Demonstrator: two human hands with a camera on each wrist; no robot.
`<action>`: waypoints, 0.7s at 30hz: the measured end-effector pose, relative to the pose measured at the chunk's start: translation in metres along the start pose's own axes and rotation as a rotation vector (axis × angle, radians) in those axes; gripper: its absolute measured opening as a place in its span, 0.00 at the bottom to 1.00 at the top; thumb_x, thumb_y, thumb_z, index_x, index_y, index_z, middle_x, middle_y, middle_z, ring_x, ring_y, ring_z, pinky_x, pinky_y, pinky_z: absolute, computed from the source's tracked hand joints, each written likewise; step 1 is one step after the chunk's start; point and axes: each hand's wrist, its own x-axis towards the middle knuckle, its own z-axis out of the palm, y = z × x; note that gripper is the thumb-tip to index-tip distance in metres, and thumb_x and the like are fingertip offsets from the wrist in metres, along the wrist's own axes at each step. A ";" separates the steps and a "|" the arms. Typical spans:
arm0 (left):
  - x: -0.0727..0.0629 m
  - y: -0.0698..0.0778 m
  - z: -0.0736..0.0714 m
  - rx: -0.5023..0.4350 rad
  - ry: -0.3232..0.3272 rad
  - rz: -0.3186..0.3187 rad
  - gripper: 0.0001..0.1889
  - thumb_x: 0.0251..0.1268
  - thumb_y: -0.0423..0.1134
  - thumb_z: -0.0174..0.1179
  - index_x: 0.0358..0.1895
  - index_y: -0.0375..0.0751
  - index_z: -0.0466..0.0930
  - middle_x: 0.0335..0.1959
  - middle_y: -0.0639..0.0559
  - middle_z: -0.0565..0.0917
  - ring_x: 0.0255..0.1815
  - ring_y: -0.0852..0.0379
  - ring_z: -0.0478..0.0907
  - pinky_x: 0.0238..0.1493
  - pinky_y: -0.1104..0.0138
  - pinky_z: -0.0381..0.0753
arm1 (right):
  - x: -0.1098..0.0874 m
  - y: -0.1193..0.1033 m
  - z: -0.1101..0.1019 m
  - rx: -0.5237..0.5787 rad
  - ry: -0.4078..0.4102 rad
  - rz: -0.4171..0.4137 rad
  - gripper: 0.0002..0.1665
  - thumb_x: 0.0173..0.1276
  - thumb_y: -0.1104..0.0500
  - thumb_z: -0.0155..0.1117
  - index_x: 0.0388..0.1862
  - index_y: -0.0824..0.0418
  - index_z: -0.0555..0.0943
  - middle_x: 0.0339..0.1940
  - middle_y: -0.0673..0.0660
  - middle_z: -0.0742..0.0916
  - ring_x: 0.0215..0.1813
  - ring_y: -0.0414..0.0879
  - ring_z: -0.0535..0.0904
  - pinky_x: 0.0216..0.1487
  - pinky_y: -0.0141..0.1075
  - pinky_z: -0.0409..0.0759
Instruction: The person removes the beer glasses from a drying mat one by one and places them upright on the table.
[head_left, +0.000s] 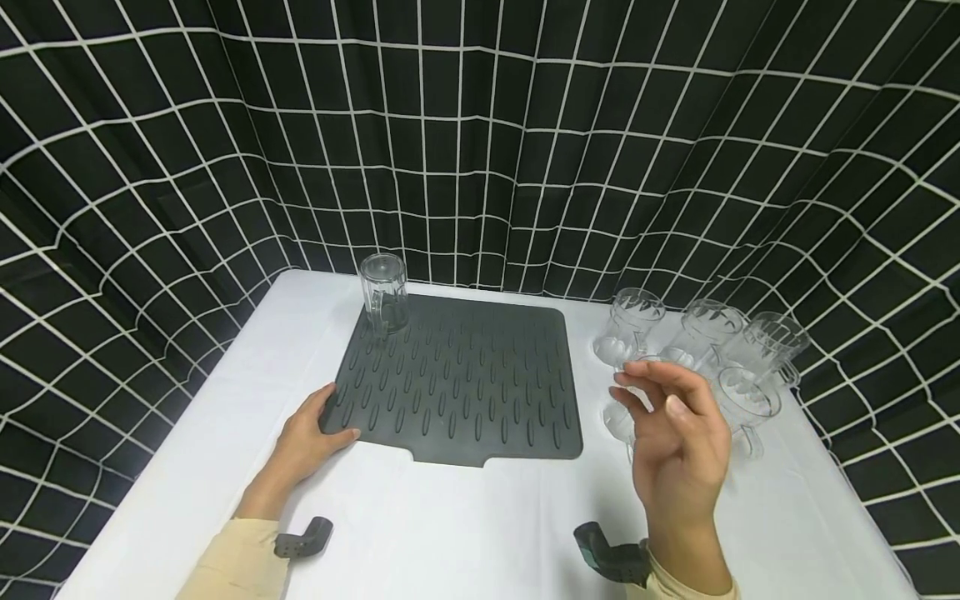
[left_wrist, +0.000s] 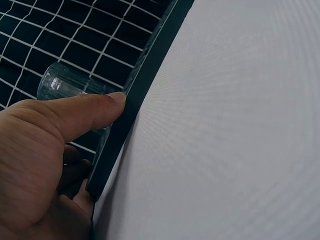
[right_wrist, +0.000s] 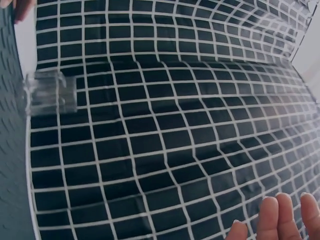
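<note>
My left hand (head_left: 307, 433) holds the left front corner of a dark grey ribbed drying mat (head_left: 465, 375), the thumb along its front edge and the fingers at its left side. In the left wrist view the thumb (left_wrist: 95, 112) presses against the mat's rim (left_wrist: 132, 105). A clear glass mug (head_left: 384, 292) stands upside down on the mat's far left corner. My right hand (head_left: 678, 442) is raised at the right with fingers loosely bent and nothing in them. It partly hides a glass mug (head_left: 618, 419) near the mat's right side.
More clear glass mugs stand behind and right of my right hand, including a back-row mug (head_left: 636, 321) and a front one (head_left: 750, 396). A white cloth (head_left: 435, 525) covers the table. Black curtain with a white grid (head_left: 465, 150) encloses the back and sides.
</note>
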 end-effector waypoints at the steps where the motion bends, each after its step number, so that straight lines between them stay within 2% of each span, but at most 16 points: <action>1: 0.000 0.000 0.000 0.001 0.002 0.000 0.47 0.55 0.41 0.70 0.74 0.31 0.52 0.72 0.32 0.57 0.70 0.32 0.55 0.68 0.41 0.53 | 0.001 0.004 0.001 -0.009 -0.006 0.007 0.20 0.68 0.75 0.33 0.50 0.86 0.69 0.47 0.76 0.79 0.49 0.63 0.78 0.51 0.50 0.78; 9: -0.001 0.003 -0.003 0.013 -0.006 -0.004 0.47 0.56 0.42 0.69 0.74 0.30 0.52 0.72 0.31 0.56 0.70 0.31 0.54 0.68 0.41 0.54 | 0.008 0.035 0.007 -0.150 -0.013 0.066 0.17 0.69 0.73 0.39 0.51 0.81 0.70 0.47 0.71 0.79 0.48 0.59 0.78 0.51 0.49 0.77; 18: 0.000 0.002 -0.002 0.005 -0.001 -0.013 0.47 0.55 0.42 0.70 0.74 0.31 0.52 0.72 0.30 0.56 0.70 0.31 0.54 0.68 0.41 0.54 | 0.016 0.084 0.012 -0.310 0.012 0.162 0.16 0.68 0.69 0.44 0.51 0.71 0.74 0.47 0.64 0.81 0.50 0.55 0.77 0.51 0.49 0.73; 21: 0.000 0.001 0.000 0.003 -0.011 -0.017 0.47 0.55 0.42 0.70 0.74 0.30 0.52 0.72 0.30 0.56 0.70 0.31 0.54 0.68 0.41 0.54 | 0.017 0.099 0.013 -0.360 0.025 0.198 0.16 0.68 0.67 0.46 0.51 0.73 0.73 0.47 0.65 0.81 0.50 0.55 0.76 0.49 0.49 0.72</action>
